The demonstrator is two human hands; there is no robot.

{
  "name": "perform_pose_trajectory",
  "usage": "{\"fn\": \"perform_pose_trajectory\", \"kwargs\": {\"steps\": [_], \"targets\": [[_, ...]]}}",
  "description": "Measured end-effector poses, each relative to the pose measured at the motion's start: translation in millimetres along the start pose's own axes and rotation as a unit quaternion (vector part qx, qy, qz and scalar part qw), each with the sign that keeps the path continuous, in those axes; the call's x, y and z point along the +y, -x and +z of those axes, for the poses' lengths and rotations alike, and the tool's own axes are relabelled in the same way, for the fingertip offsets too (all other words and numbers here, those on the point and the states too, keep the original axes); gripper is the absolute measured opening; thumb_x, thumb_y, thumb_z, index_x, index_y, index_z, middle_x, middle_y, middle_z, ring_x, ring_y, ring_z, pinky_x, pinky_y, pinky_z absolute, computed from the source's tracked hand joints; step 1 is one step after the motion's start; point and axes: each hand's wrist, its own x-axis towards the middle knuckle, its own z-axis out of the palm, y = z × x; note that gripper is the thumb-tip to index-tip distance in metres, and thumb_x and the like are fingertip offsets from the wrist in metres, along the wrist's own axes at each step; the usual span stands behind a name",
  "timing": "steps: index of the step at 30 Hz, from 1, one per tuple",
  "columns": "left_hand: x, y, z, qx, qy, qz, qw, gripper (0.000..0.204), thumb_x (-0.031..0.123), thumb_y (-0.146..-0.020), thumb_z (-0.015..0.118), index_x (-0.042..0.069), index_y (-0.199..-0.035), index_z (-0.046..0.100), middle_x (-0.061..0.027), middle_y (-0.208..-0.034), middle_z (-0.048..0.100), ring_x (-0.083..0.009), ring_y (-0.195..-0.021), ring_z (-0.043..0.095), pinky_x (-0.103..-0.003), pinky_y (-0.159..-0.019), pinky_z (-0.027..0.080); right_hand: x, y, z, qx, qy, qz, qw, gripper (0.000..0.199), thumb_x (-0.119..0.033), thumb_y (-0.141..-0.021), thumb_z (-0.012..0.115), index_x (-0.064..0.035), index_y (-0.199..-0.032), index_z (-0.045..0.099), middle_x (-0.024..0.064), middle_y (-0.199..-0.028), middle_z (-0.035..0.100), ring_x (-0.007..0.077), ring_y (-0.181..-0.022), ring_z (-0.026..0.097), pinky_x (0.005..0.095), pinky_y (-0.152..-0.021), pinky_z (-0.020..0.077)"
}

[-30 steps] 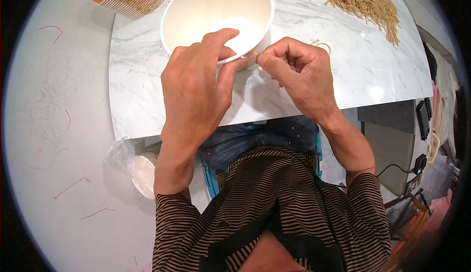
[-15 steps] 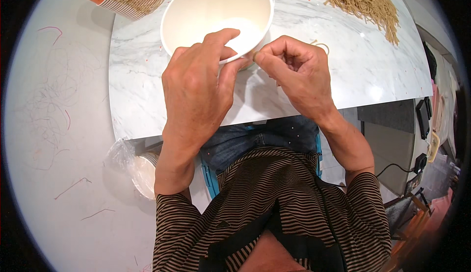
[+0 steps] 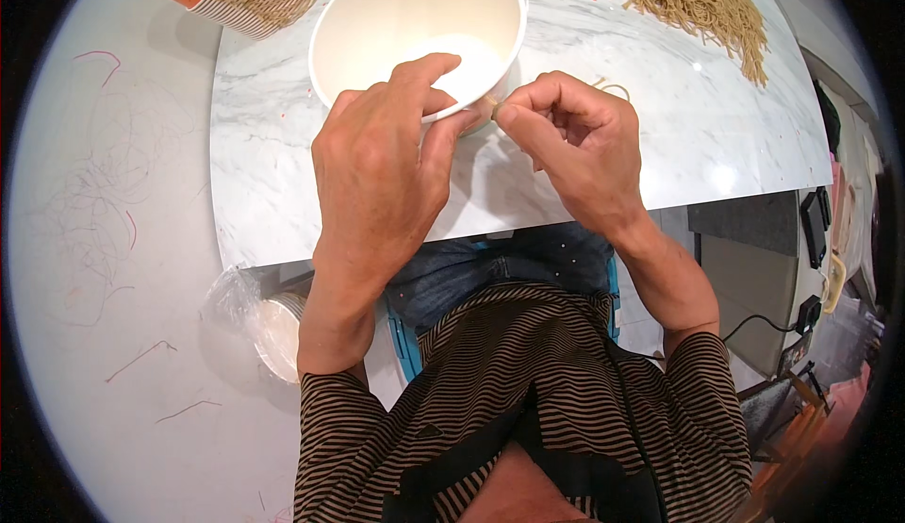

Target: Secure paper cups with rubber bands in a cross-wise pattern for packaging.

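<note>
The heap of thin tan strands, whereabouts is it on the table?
In the head view the heap of tan strands lies at the far right of the marble tabletop, beyond the right hand and right of the white bowl.

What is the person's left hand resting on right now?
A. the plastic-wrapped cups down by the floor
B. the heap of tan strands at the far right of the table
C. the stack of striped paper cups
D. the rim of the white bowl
D: the left hand lies over the near rim of the white bowl, fingers curled on its edge.
</note>
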Motion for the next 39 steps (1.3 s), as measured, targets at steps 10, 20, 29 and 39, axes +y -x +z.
{"fn": "perform_pose_trajectory", "kwargs": {"steps": [10,20,29,39], "targets": [[1.5,-0.9,0.0,-0.003,0.000,-0.003,1.000,0.038,0.007,-0.086,0.083,0.009,-0.121,0.069,-0.0035,-0.085,0.076,-0.0219,-0.077,0.072,-0.035,-0.075,0.050,4.3,-1.7,1.3,0.009,-0.029,0.000,1.000,0.012,-0.008,-0.096,0.073,0.0012,-0.090,0.075,-0.0057,-0.072,0.066,-0.0024,-0.063,0.049,0.0177,-0.053,0.0372],[3.0,-0.7,0.3,-0.002,0.003,-0.004,1.000,0.037,0.007,-0.086,0.083,0.009,-0.121,0.069,-0.0033,-0.084,0.076,-0.0219,-0.077,0.072,-0.035,-0.074,0.050,4.0,-2.8,2.7,0.017,-0.013,0.013,1.000,0.013,-0.008,-0.096,0.073,0.0011,-0.087,0.075,-0.0063,-0.071,0.065,-0.0024,-0.062,0.047,0.0180,-0.053,0.0353],[2.6,-0.2,1.1,0.001,0.003,0.000,1.000,0.037,0.008,-0.086,0.083,0.009,-0.121,0.069,-0.0031,-0.084,0.076,-0.0216,-0.076,0.072,-0.035,-0.073,0.050,3.0,-2.4,1.3,0.022,-0.009,0.014,1.000,0.013,-0.009,-0.096,0.073,0.0011,-0.087,0.076,-0.0062,-0.072,0.066,-0.0025,-0.061,0.047,0.0182,-0.052,0.0352],[6.8,0.1,0.1,-0.006,0.004,-0.004,1.000,0.037,0.008,-0.086,0.083,0.009,-0.120,0.069,-0.0036,-0.084,0.076,-0.0232,-0.077,0.072,-0.036,-0.074,0.051,8.3,-2.3,-0.7,-0.002,-0.001,0.002,1.000,0.011,-0.010,-0.100,0.072,-0.0002,-0.097,0.074,-0.0059,-0.076,0.065,-0.0016,-0.064,0.051,0.0174,-0.055,0.0367]]}}
